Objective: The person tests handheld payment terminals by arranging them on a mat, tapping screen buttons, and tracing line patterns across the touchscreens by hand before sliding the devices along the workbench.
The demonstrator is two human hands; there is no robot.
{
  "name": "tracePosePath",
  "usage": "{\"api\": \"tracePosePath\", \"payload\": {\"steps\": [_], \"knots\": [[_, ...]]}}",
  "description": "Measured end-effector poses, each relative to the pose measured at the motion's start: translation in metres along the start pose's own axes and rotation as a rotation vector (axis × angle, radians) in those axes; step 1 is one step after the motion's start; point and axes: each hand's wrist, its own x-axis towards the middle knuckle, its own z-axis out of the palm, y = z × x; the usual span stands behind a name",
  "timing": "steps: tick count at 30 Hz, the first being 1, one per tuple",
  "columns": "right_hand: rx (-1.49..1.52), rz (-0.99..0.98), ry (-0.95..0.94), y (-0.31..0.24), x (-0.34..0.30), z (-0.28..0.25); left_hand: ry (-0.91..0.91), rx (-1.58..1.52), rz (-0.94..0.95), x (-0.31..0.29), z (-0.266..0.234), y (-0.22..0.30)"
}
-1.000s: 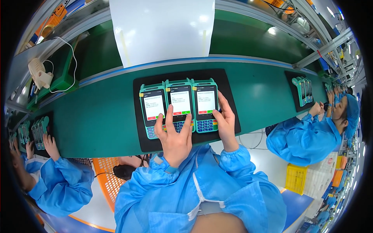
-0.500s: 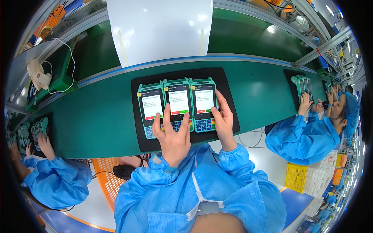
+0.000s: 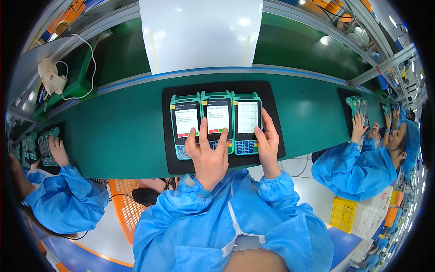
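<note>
Three teal payment terminals lie side by side, screens up: a left terminal (image 3: pixel 186 119), a middle one (image 3: pixel 218 115) and a right one (image 3: pixel 247 115). The left and middle screens are lit with text above red and green buttons. A pale grid fills the right screen. My left hand (image 3: pixel 208 158) is open, fingers spread over the lower screens of the left and middle terminals, covering part of their keypads. With fingers outstretched along the right terminal's right side, my right hand (image 3: pixel 269 147) is open, its thumb at the screen's lower right corner.
A black mat (image 3: pixel 277 122) lies under the terminals on the green bench (image 3: pixel 312 113). A white sheet (image 3: pixel 201 36) hangs behind. A white fan (image 3: pixel 50 77) stands far left. People in blue smocks work at each side, a yellow crate (image 3: pixel 343 214) beside the right one.
On the right terminal, the text page with buttons has given way to a grid. My right thumb has shifted slightly on that screen. The whole view has shifted a little.
</note>
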Motion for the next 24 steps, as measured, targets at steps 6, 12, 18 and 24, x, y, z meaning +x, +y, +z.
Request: {"api": "tracePosePath", "payload": {"steps": [6,12,18,24], "knots": [[-0.013,-0.005,-0.016,-0.002,0.0,0.001,-0.001,0.026,-0.012,-0.002,-0.001,-0.002],[-0.002,0.025,-0.018,-0.008,-0.003,-0.008,0.08,0.03,-0.111,-0.015,-0.025,-0.016],[-0.031,0.028,-0.007,-0.008,-0.001,-0.018,0.041,0.103,-0.142,-0.01,-0.026,-0.029],[-0.694,-0.402,-0.025,-0.029,0.011,-0.008,0.083,0.084,-0.084,0.012,-0.018,-0.019]]}}
